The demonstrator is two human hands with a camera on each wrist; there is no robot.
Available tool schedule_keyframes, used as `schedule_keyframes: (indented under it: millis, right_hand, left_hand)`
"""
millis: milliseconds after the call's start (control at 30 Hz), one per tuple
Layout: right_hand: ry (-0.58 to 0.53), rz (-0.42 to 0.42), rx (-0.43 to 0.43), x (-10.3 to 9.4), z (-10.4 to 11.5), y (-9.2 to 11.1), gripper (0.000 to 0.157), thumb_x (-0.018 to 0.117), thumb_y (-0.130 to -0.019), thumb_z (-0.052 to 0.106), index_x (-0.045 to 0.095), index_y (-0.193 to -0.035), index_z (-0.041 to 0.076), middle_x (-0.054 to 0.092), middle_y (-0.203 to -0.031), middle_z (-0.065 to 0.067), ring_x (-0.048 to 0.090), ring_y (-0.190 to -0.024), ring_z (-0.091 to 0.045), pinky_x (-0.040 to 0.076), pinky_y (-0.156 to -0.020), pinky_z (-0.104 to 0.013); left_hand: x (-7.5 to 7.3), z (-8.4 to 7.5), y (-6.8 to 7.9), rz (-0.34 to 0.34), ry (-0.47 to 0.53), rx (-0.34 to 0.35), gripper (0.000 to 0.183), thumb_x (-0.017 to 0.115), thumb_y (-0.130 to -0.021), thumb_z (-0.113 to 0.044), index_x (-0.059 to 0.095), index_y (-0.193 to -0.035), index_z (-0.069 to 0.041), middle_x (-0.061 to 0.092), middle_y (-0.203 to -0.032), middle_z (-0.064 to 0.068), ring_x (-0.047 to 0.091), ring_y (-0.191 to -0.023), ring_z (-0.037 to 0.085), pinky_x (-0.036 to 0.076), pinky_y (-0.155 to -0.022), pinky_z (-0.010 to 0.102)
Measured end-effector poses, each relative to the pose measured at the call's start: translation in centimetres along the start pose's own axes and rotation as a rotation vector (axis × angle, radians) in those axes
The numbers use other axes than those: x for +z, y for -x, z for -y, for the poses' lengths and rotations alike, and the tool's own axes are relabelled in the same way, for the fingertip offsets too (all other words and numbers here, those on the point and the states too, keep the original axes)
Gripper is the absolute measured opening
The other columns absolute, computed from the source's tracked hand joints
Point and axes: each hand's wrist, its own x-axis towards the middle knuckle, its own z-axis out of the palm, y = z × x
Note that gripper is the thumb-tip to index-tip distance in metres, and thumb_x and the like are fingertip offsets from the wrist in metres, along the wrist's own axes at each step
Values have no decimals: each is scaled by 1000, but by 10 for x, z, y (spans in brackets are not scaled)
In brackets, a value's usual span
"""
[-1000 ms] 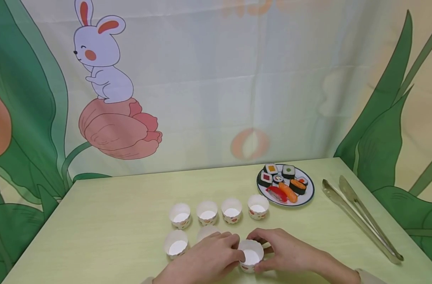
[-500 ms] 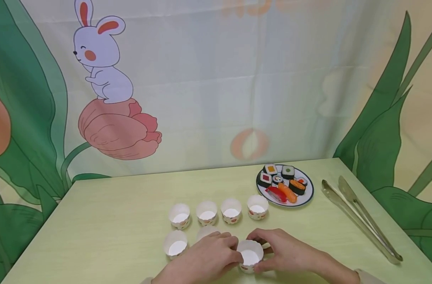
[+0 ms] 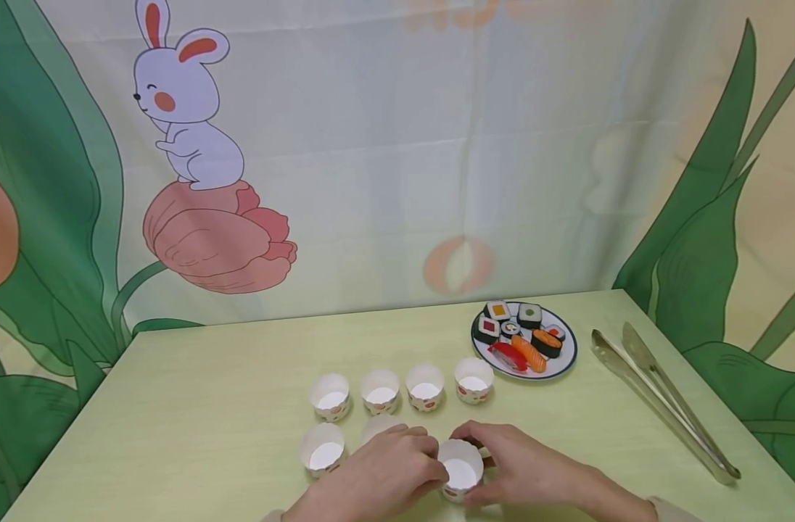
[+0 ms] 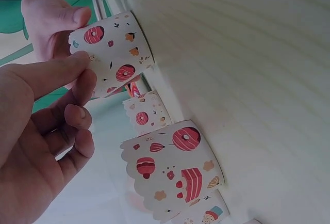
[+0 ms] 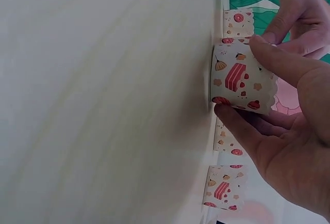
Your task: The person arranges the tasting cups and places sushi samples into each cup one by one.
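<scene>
Both hands are at a white paper baking cup (image 3: 460,470) near the table's front edge. My right hand (image 3: 521,464) holds its right side, with thumb and fingers spread around the wall. My left hand (image 3: 387,467) holds the left side by thumb and fingertips at the rim. The cup stands upright, its interior bare. In the left wrist view, red doughnut prints show on the cup (image 4: 111,53); in the right wrist view, a cake-slice print marks its wall (image 5: 240,79). Behind my left hand another baking cup (image 3: 379,426) is partly hidden.
Beyond the hands, several baking cups form a row, from the leftmost cup (image 3: 331,399) to the rightmost cup (image 3: 474,382). One more cup (image 3: 323,451) stands left. A plate (image 3: 570,362) of sushi pieces sits behind, and metal tongs (image 3: 672,409) lie at right.
My right hand has shifted very slightly at the cup, its thumb a touch lower. My left hand and the other things stay as they were.
</scene>
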Motion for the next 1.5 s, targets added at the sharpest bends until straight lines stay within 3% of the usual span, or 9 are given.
schedule_keyframes:
  millis: [600, 967, 1233, 1500]
  right_hand:
    - [-6, -12, 72, 0, 2, -2, 56, 91, -80, 19, 60, -128, 14, 66, -117, 8, 60, -102, -16, 53, -91, -31]
    - [31, -31, 43, -1, 2, -2, 57, 91, -80, 22, 60, -127, 15, 67, -114, 8, 61, -100, -13, 52, -89, -27]
    - [11, -61, 41, -1, 1, 1, 63, 92, -79, 21, 56, -130, 9, 65, -119, 4, 65, -108, -17, 55, -91, -36]
    - [7, -71, 12, -2, -3, 2, 58, 92, -78, 19, 57, -124, 11, 64, -117, 5, 65, -108, -16, 55, -88, -29]
  left_hand:
    - [-3, -1, -2, -13, 27, -12, 14, 81, -86, -18, 75, -78, -28, 57, -75, -16, 53, -75, 3, 39, -69, 16]
    - [-6, 0, -3, -44, 57, -3, 16, 81, -86, -16, 73, -75, -26, 58, -75, -15, 52, -74, 3, 38, -67, 16]
    - [-12, 0, -2, -116, 60, -11, 14, 80, -85, -12, 74, -77, -22, 57, -75, -12, 53, -70, 4, 44, -71, 19]
    - [-13, 2, 1, -179, 74, -10, 14, 81, -83, -9, 74, -78, -21, 56, -74, -11, 51, -69, 5, 42, -67, 17]
